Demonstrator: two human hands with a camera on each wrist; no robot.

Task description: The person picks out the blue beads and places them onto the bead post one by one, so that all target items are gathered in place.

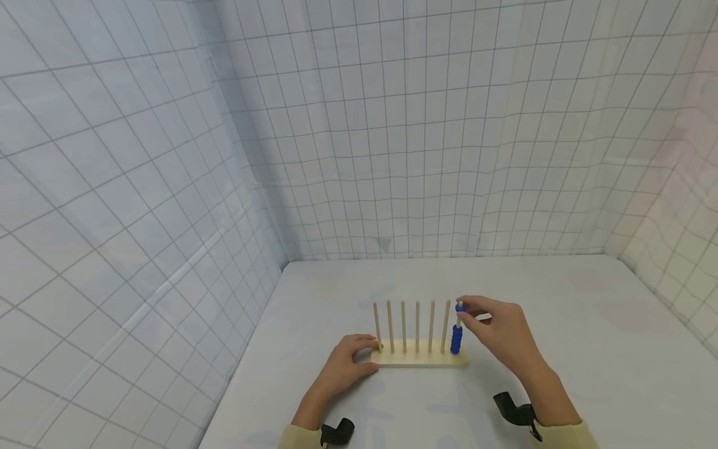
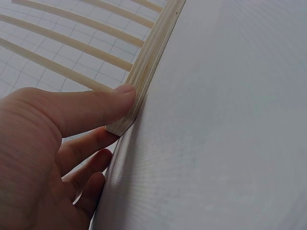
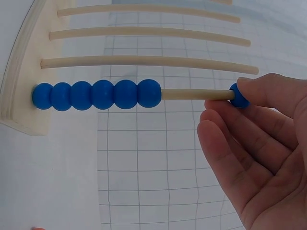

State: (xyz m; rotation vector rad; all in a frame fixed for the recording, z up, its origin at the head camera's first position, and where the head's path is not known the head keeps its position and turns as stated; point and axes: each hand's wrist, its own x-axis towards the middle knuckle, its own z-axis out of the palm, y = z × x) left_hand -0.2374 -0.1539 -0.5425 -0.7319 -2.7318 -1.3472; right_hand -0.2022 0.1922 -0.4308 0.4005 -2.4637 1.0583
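Observation:
A pale wooden base [image 1: 417, 358] stands on the white table, with a row of several upright wooden pegs [image 1: 417, 327]. On the rightmost peg sits a stack of several blue beads [image 3: 102, 94], touching one another down at the base. My right hand [image 1: 502, 327] pinches a single blue bead [image 3: 239, 96] between thumb and fingers at that peg's top, with bare wood between it and the stack. The left hand [image 1: 344, 365] grips the base's left end, its thumb on the front edge and fingers behind, as the left wrist view shows. The other pegs carry no beads.
White sheets with a dark grid [image 1: 404, 156] hang behind the table and along both sides. The white tabletop [image 1: 314, 299] surrounds the base. A black wrist mount [image 1: 513, 408] is strapped at the right wrist, another [image 1: 338, 431] at the left.

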